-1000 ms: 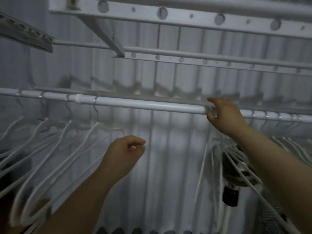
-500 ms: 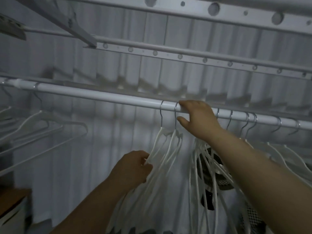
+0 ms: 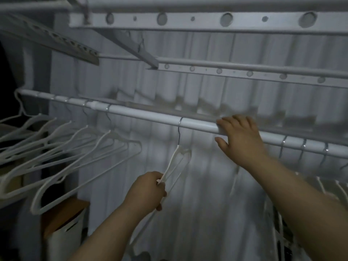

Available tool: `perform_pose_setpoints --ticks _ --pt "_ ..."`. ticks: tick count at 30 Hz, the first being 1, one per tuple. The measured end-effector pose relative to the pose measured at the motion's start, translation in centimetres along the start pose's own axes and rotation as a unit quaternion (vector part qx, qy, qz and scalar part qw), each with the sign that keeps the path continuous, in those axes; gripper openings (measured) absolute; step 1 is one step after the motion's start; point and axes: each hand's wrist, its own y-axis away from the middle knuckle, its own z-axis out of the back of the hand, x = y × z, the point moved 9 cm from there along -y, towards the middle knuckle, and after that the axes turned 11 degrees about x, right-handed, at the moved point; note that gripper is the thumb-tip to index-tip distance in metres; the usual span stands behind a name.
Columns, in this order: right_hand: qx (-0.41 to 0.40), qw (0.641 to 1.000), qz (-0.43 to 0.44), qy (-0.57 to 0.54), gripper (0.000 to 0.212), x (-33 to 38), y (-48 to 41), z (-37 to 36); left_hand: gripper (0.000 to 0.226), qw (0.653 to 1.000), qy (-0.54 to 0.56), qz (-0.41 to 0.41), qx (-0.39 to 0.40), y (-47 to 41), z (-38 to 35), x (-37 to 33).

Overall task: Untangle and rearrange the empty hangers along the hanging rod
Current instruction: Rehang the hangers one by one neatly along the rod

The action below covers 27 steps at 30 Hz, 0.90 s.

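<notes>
A white hanging rod runs from upper left down to the right. One white hanger hangs from it alone by its metal hook, near the middle. My left hand is closed around that hanger's shoulder, below the rod. My right hand rests on the rod just right of that hook, fingers spread over the top. Several white hangers hang bunched at the left end. More hanger hooks sit on the rod to the right of my right hand, their bodies mostly hidden by my right arm.
Perforated metal rails and a second thin rod run above. A pleated white curtain hangs behind. A brown box and a white bag sit low at the left.
The view has swung left. My left hand has pulled one hanger leftward, away from the right-hand bunch, so it now hangs alone. My right hand stays on the rod.
</notes>
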Motion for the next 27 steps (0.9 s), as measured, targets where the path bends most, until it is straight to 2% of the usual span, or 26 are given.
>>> perform_pose_setpoints --ticks 6,11,17,23,27 --pt "0.009 1.000 0.024 0.013 0.044 5.1 -2.8 -1.3 0.015 0.998 0.003 0.039 -0.041 0.0 6.2 3.7" --pt "0.022 1.000 -0.004 0.008 0.043 5.9 -3.5 -1.9 0.017 0.997 0.005 0.057 -0.057 -0.3 9.6 6.0" --pt "0.025 0.999 -0.035 0.007 0.045 5.6 -3.5 -2.1 0.018 0.997 0.033 0.053 -0.043 -0.6 10.8 6.9" --pt "0.024 0.999 -0.044 -0.008 0.042 5.1 -3.4 -2.1 0.033 0.998 0.035 0.044 -0.031 -0.9 11.0 6.8" --pt "0.038 0.998 -0.043 -0.024 0.050 4.9 -3.2 -2.2 0.031 0.999 0.017 0.042 -0.028 -0.7 11.0 6.5"
